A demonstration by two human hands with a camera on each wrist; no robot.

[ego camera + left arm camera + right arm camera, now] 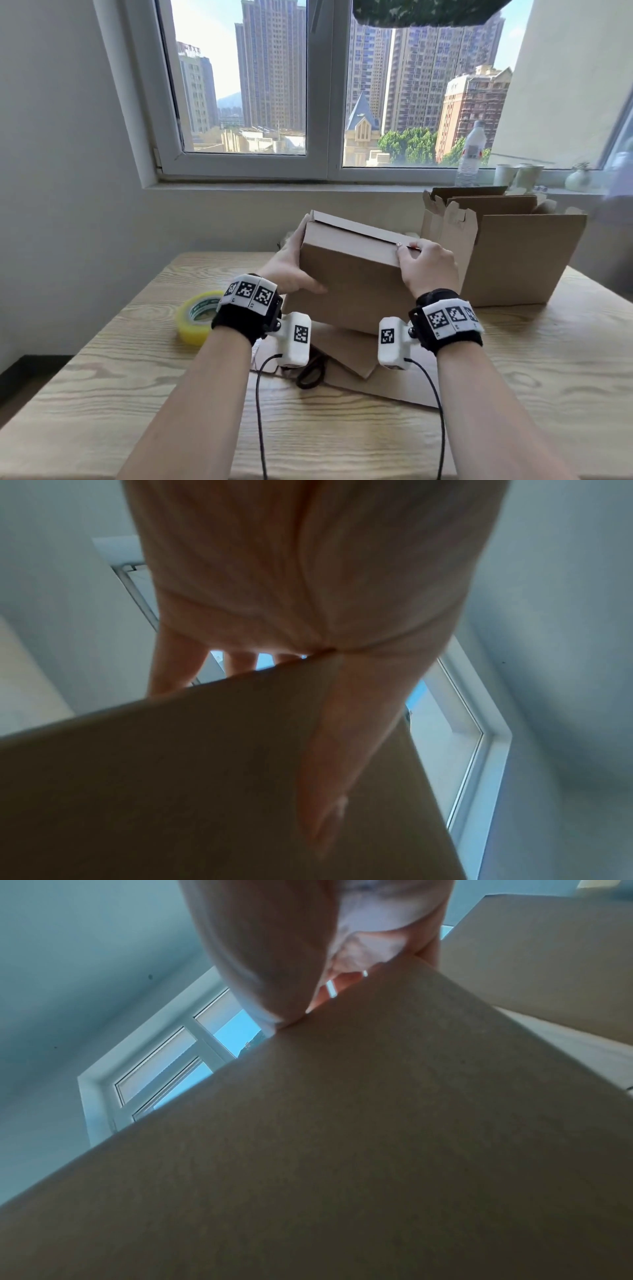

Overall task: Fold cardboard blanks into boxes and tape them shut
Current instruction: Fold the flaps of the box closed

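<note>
A closed brown cardboard box [352, 274] is held tilted above the wooden table [137, 377]. My left hand [294, 260] grips its left end, thumb across the front face and fingers up the side. In the left wrist view the thumb [342, 737] lies on the box [171, 777] with the fingers behind its edge. My right hand [421, 263] grips the top right corner, fingers curled over the lid seam. The right wrist view shows that hand [274, 947] at the box's [342, 1137] upper edge. A yellowish tape roll [197, 317] lies to the left.
Flat cardboard blanks [376, 380] and black-handled scissors [310, 373] lie under the held box. A large open carton [513, 260] stands at the back right. A water bottle [472, 150] and cups [513, 174] sit on the window sill.
</note>
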